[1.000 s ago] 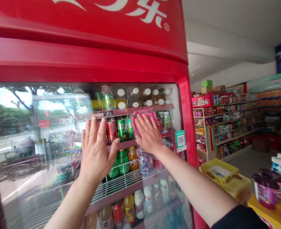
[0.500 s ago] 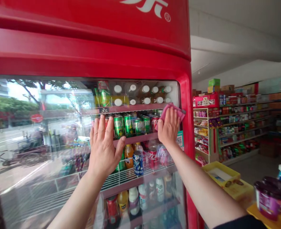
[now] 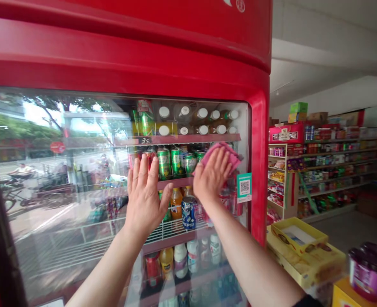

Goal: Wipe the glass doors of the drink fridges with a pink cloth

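My left hand [image 3: 146,194] lies flat against the glass door [image 3: 89,204] of a red drinks fridge [image 3: 137,76], fingers stretched out and thumb apart. To its right, my right hand [image 3: 212,175] presses a folded pink cloth [image 3: 231,157] to the same glass, palm down over it. The cloth shows above and to the right of the fingers. Behind the glass are green cans [image 3: 164,164], a blue Pepsi can [image 3: 188,212], orange drink bottles [image 3: 176,200] and white-capped bottles [image 3: 202,113]. My right hand and forearm hide part of the shelves.
A QR code sticker [image 3: 244,187] is on the glass near the right frame. Yellow boxes [image 3: 319,260] and purple cups [image 3: 369,268] stand at lower right. Stocked shop shelves [image 3: 332,170] run behind them. The glass reflects a street with trees and bicycles.
My right hand has moved the pink cloth left and slightly down across the glass, away from the right frame. My left hand stays flat on the glass. The view has shifted slightly.
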Demonstrator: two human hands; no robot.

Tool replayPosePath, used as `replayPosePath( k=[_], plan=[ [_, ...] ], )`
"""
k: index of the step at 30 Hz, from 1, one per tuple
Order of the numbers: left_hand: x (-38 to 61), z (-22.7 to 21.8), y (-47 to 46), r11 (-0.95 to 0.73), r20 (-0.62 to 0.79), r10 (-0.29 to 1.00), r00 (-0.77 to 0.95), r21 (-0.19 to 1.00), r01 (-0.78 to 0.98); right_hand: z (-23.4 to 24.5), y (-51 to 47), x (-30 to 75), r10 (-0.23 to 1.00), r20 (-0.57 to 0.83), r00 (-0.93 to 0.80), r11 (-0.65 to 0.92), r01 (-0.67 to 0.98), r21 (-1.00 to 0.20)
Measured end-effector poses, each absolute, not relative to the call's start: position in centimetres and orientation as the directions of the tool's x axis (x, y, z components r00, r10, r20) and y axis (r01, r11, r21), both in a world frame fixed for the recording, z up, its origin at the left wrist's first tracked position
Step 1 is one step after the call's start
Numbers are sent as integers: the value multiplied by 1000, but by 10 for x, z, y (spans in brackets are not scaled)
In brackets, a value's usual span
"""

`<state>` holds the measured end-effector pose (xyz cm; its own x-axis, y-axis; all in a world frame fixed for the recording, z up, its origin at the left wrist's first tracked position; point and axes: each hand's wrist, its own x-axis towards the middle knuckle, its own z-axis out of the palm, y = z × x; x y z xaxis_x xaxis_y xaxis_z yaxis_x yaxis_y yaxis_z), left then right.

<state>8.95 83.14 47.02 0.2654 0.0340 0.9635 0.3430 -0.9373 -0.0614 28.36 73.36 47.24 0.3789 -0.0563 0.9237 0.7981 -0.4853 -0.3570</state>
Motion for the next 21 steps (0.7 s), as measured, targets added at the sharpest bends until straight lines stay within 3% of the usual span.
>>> replayPosePath(
  k=[3,5,7,9,11,12,14,16,18,19,21],
  plan=[
    [90,466,833,-941,964,30,266,-63,334,458,750,255,314,949,-29,-352,925,144],
    [87,462,836,-939,964,39,263,-54,339,450,742,262,440,868,-231,-236,903,360],
    [80,456,841,-935,965,56,257,-40,351,450,730,281,388,902,-190,-267,913,307],
    [74,451,846,-932,966,71,249,-25,361,455,725,295,172,984,42,-369,929,25],
    [69,448,849,-931,966,82,246,-14,365,462,735,289,-65,962,266,-404,874,-269],
    [68,448,850,-931,966,87,245,-8,365,463,745,277,-106,947,304,-404,857,-320],
    [67,452,851,-933,966,88,243,-5,360,462,765,248,10,980,198,-398,900,-178],
    [67,458,852,-935,966,77,245,-15,354,457,777,226,232,972,-41,-327,938,118],
    [66,464,853,-932,967,68,246,-26,362,452,773,225,362,901,-238,-229,915,333],
    [65,466,854,-928,967,67,248,-31,371,451,766,233,382,879,-284,-207,901,381],
    [62,468,856,-917,966,60,250,-46,397,450,744,263,350,898,-268,-235,902,361]
  ],
)
